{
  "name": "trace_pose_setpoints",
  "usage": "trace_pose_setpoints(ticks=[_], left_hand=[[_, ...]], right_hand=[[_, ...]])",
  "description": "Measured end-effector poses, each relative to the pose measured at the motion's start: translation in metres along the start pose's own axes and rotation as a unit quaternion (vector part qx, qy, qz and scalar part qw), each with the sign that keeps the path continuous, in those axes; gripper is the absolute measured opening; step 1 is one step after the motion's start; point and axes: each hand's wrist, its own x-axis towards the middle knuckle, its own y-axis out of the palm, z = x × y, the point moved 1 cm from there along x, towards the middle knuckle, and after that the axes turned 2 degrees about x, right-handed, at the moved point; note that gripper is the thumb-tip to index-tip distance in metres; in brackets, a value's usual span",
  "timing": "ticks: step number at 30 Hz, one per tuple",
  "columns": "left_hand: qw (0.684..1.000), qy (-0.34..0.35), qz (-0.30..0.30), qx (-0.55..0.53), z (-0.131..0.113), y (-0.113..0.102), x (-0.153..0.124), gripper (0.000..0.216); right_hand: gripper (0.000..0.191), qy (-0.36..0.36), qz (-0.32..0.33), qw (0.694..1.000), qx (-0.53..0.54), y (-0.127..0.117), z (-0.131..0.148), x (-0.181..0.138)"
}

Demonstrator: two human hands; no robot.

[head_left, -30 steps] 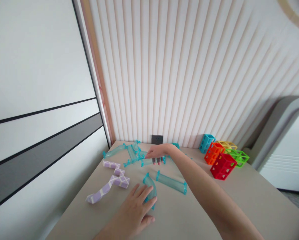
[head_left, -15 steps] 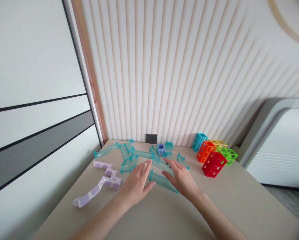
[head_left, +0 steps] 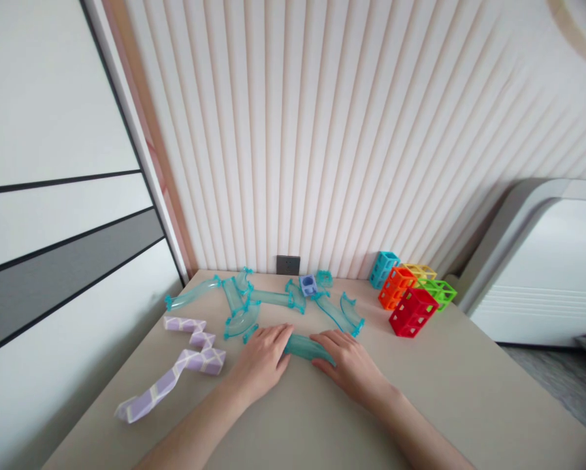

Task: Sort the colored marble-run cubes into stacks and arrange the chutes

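On the beige table (head_left: 449, 398), my left hand (head_left: 260, 362) and my right hand (head_left: 349, 365) each close over one end of a clear teal tube piece (head_left: 302, 346) that lies between them. Only the tube's middle shows. Just behind the hands lie several more teal tube pieces (head_left: 251, 303), straight and curved, and a small blue cube connector (head_left: 308, 284). A curved teal piece (head_left: 351, 313) sits a little beyond my right hand.
A purple-and-white twisted snake puzzle (head_left: 175, 369) lies at the left of the table. Coloured lattice cubes, red (head_left: 413, 312), orange, green, yellow and teal, stand at the back right. A ribbed wall with a dark socket (head_left: 287, 265) runs behind the table. A white cabinet (head_left: 547, 274) is at right.
My right hand came back from the far tube pile. Both hands drew together toward me and closed on the ends of one teal tube. The view shifted rightward.
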Motion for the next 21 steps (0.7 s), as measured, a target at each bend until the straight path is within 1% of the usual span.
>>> trace_pose_setpoints(ticks=[4, 7, 9, 14, 19, 21], left_hand=[[0.998, -0.022, 0.011, -0.055, 0.0012, -0.004, -0.0022, 0.048], [0.996, -0.044, 0.021, -0.071, 0.0007, -0.0055, -0.0022, 0.042], [0.996, -0.048, 0.026, -0.076, 0.0001, -0.0062, -0.0019, 0.041], [0.995, -0.035, 0.021, -0.091, 0.0004, -0.0052, -0.0024, 0.044], [0.997, -0.029, 0.02, -0.065, -0.0006, -0.0065, -0.0038, 0.034], [0.998, -0.024, 0.021, -0.059, -0.0021, -0.0083, -0.0047, 0.034]], right_hand=[[0.034, -0.021, 0.003, 1.0, 0.018, 0.0022, -0.0015, 0.0017], [0.035, -0.052, -0.005, 0.998, 0.03, 0.0018, -0.0032, 0.004], [0.038, -0.06, -0.013, 0.998, 0.03, 0.001, -0.0052, 0.005], [0.039, -0.05, -0.018, 0.998, 0.019, 0.0003, -0.0089, 0.0051], [0.042, -0.029, -0.028, 0.999, 0.014, 0.0033, -0.0087, 0.0037], [0.042, -0.024, -0.023, 0.999, 0.024, 0.0044, -0.0093, 0.0023]])
